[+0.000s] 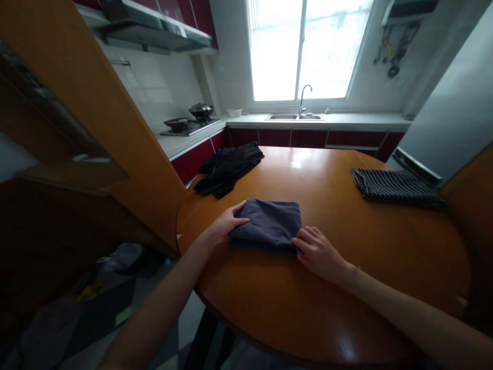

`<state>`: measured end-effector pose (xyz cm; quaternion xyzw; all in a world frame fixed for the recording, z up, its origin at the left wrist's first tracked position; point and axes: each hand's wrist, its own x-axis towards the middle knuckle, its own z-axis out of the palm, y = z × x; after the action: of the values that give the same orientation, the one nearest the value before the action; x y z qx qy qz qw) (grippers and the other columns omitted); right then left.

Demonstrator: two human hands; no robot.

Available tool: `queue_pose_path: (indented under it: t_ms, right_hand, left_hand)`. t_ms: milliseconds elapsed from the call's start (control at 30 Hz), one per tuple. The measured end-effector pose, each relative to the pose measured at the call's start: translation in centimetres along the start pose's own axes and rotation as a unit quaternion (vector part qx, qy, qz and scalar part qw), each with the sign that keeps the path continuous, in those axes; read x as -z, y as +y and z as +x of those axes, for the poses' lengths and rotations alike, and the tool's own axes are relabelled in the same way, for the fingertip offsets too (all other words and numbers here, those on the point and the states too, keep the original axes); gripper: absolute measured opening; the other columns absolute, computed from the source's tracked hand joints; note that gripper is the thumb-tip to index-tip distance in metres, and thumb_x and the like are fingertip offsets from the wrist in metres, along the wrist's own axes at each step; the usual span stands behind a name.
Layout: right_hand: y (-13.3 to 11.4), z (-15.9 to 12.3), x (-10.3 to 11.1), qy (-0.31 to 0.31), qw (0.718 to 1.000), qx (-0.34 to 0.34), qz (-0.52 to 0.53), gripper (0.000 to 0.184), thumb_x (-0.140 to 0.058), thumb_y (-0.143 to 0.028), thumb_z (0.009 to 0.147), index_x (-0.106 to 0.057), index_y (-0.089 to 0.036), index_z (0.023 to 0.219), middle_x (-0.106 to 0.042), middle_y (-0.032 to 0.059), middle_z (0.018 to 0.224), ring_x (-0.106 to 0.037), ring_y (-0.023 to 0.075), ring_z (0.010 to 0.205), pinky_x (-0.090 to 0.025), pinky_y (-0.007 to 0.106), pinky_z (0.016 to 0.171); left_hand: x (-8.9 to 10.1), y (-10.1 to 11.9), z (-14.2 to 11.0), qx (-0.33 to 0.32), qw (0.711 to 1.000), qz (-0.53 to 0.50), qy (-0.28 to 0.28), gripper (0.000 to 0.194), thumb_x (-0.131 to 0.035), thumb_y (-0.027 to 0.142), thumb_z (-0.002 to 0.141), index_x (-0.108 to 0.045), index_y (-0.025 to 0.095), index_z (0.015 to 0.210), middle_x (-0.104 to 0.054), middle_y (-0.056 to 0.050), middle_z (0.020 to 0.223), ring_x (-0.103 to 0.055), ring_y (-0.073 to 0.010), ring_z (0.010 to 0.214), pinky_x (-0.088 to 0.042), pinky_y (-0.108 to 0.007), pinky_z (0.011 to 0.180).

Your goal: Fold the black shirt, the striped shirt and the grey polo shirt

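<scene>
A folded grey-blue garment lies flat on the wooden table, near its front left part. Its exact kind cannot be told while folded. My left hand grips its left edge, thumb on top and the other fingers partly hidden along the side. At the lower right corner, my right hand has its fingers curled and pinched on the cloth.
Crumpled black clothing lies at the table's far left edge. A striped dark folded cloth is on the right side. Beyond are a counter with a sink and a stove. An orange wooden frame stands at left.
</scene>
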<state>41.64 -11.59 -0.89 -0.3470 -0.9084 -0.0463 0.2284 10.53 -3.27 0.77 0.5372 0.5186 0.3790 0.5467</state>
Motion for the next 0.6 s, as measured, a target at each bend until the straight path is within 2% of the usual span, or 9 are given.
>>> queue_pose_path:
  t_ms: [167, 200, 267, 333, 367, 400, 467, 533, 600]
  right_hand:
    - [-0.6, -0.7, 0.3, -0.037, 0.999, 0.002, 0.005, 0.014, -0.058, -0.016, 0.088, -0.07, -0.021, 0.094, -0.063, 0.0088, 0.092, -0.054, 0.0251, 0.091, -0.044, 0.04, 0.086]
    - [-0.7, -0.5, 0.5, -0.031, 0.999, -0.012, 0.026, 0.015, -0.057, -0.018, 0.09, -0.071, -0.021, 0.095, -0.064, 0.0084, 0.092, -0.055, 0.0247, 0.091, -0.045, 0.04, 0.086]
    - [-0.4, 0.5, 0.7, 0.01, 0.996, -0.058, 0.074, 0.02, -0.053, -0.021, 0.093, -0.071, -0.023, 0.101, -0.065, 0.0081, 0.096, -0.057, 0.0235, 0.095, -0.046, 0.039, 0.089]
    - [0.2, 2.3, 0.4, 0.064, 0.986, -0.118, 0.097, 0.03, -0.047, -0.02, 0.095, -0.069, -0.023, 0.114, -0.066, 0.0094, 0.108, -0.057, 0.0234, 0.103, -0.046, 0.039, 0.096]
    - [0.7, 3.5, 0.0, 0.083, 0.982, -0.144, 0.094, 0.035, -0.045, -0.018, 0.095, -0.067, -0.021, 0.121, -0.065, 0.0106, 0.115, -0.056, 0.0239, 0.11, -0.045, 0.039, 0.1]
    - [1.2, 4.6, -0.6, 0.09, 0.978, -0.165, 0.086, 0.039, -0.043, -0.018, 0.094, -0.064, -0.02, 0.128, -0.063, 0.0119, 0.123, -0.054, 0.0248, 0.118, -0.042, 0.04, 0.105]
    - [2.6, 6.7, -2.2, 0.069, 0.975, -0.196, 0.073, 0.047, -0.042, -0.017, 0.093, -0.057, -0.015, 0.138, -0.057, 0.0147, 0.138, -0.047, 0.0261, 0.132, -0.035, 0.042, 0.113]
    - [4.3, 8.1, -4.0, 0.022, 0.968, -0.239, 0.078, 0.049, -0.039, -0.017, 0.095, -0.053, -0.012, 0.141, -0.051, 0.0168, 0.147, -0.04, 0.0268, 0.141, -0.03, 0.045, 0.117]
    - [6.3, 8.5, -5.5, -0.027, 0.954, -0.282, 0.097, 0.046, -0.034, -0.021, 0.099, -0.055, -0.014, 0.14, -0.048, 0.0159, 0.151, -0.034, 0.0276, 0.145, -0.026, 0.052, 0.118]
  left_hand:
    - [1.4, -1.1, 0.4, -0.072, 0.992, 0.098, -0.025, 0.09, -0.085, 0.024, 0.065, -0.049, 0.02, 0.147, -0.045, -0.012, 0.154, -0.05, -0.0312, 0.135, -0.036, -0.043, 0.117]
    - [1.7, -0.9, 0.6, -0.079, 0.989, 0.126, -0.013, 0.088, -0.084, 0.024, 0.066, -0.05, 0.019, 0.147, -0.043, -0.013, 0.155, -0.051, -0.0324, 0.134, -0.037, -0.044, 0.116]
    - [1.4, 0.2, 1.3, -0.105, 0.973, 0.199, 0.056, 0.079, -0.081, 0.022, 0.069, -0.053, 0.017, 0.144, -0.036, -0.014, 0.158, -0.049, -0.0344, 0.135, -0.038, -0.045, 0.116]
    - [-0.3, 1.4, 1.8, -0.164, 0.939, 0.278, 0.121, 0.064, -0.071, 0.021, 0.079, -0.056, 0.016, 0.141, -0.036, -0.012, 0.158, -0.041, -0.0332, 0.141, -0.03, -0.043, 0.12]
    - [-1.7, 1.9, 2.0, -0.204, 0.919, 0.313, 0.125, 0.057, -0.065, 0.02, 0.084, -0.056, 0.016, 0.14, -0.039, -0.011, 0.156, -0.036, -0.0306, 0.144, -0.025, -0.04, 0.123]
    - [-3.3, 2.2, 2.1, -0.243, 0.903, 0.339, 0.098, 0.053, -0.058, 0.02, 0.089, -0.055, 0.015, 0.141, -0.043, -0.01, 0.154, -0.034, -0.0277, 0.146, -0.022, -0.038, 0.124]
    - [-6.8, 2.0, 2.1, -0.292, 0.882, 0.37, 0.005, 0.049, -0.045, 0.022, 0.095, -0.052, 0.016, 0.144, -0.048, -0.01, 0.151, -0.039, -0.023, 0.143, -0.023, -0.034, 0.123]
    - [-9.7, 0.9, 1.9, -0.301, 0.868, 0.392, -0.045, 0.053, -0.043, 0.027, 0.098, -0.045, 0.014, 0.149, -0.041, -0.012, 0.157, -0.035, -0.0242, 0.146, -0.019, -0.037, 0.124]
    - [-11.1, -0.6, 1.5, -0.285, 0.856, 0.426, -0.069, 0.062, -0.047, 0.036, 0.097, -0.037, 0.013, 0.154, -0.029, -0.015, 0.162, -0.022, -0.0287, 0.152, -0.011, -0.046, 0.124]
